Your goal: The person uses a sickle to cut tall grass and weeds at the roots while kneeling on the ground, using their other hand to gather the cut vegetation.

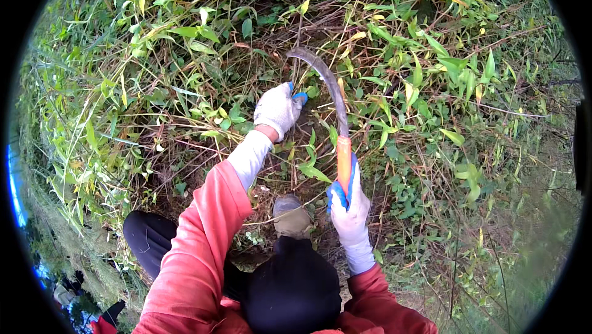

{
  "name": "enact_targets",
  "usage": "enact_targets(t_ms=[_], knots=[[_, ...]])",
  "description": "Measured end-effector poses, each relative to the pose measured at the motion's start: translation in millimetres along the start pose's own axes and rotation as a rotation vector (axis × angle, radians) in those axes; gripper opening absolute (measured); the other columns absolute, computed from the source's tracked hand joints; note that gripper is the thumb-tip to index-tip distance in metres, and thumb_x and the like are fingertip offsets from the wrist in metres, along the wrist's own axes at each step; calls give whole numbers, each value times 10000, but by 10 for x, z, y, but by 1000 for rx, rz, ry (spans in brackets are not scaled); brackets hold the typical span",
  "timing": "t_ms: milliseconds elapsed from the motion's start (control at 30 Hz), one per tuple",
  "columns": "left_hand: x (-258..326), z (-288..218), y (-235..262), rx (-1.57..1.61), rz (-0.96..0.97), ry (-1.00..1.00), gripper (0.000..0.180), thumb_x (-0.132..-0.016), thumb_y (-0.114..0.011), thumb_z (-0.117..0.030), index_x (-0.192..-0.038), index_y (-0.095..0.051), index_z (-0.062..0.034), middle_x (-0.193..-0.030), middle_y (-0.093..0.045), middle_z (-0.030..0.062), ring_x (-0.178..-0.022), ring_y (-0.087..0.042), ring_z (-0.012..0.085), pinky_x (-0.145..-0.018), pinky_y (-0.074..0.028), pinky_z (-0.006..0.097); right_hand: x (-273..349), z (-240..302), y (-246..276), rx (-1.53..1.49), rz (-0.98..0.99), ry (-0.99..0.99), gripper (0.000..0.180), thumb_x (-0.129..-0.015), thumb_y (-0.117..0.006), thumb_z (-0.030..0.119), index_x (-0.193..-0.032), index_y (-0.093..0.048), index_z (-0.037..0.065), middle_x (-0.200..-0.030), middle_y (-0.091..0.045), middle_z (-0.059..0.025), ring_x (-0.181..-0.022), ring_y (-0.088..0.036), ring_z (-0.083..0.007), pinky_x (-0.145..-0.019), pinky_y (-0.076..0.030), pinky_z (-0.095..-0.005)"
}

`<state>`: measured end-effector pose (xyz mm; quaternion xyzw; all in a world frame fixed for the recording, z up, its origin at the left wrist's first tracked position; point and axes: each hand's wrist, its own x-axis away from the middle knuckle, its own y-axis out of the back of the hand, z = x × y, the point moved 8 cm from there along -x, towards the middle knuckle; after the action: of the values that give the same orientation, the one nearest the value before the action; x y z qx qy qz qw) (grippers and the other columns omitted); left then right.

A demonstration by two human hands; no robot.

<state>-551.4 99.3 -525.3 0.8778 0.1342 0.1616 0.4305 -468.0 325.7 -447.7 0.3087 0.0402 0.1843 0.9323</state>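
Clamped on my sickle [330,97] handle, right hand [349,206]; left hand [279,109] grasps stems [295,57]; most weeds [154,57] remain uncut.

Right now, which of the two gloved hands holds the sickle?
The right hand does: it grips the sickle by its orange handle. The left hand reaches into the weed stems, apart from the blade.

Curved sickle [330,97], orange handle, rusty blade arcing over weed stems [296,57]
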Motion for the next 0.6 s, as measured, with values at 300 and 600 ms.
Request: enact_targets(t_ms=[300, 600], knots=[[381, 1142, 746, 1105, -50, 451, 129, -890, -598, -161, -908, -634, -39, -708, -606, -25, -546, -476, 50, -498, -379, 183, 540, -570, -346, 44, 148, -230, 673, -824, -601, 85, -1410, -275, 30, -1168, -567, -232, -906, -627, -376, -746, -512, -395], [537, 194, 1036, -580, -159, -251, 505, -765, -692, -257, -1205, -514, -84, -882, -609, 94, -802, -566, 266, -708, -441, 395, -371, 8, -319, -120, -14, 66, 660, -849, -586, 64, -1418, -253, 35, -1132, -588, -230, -839, -648, -365, -700, -516, -390]])
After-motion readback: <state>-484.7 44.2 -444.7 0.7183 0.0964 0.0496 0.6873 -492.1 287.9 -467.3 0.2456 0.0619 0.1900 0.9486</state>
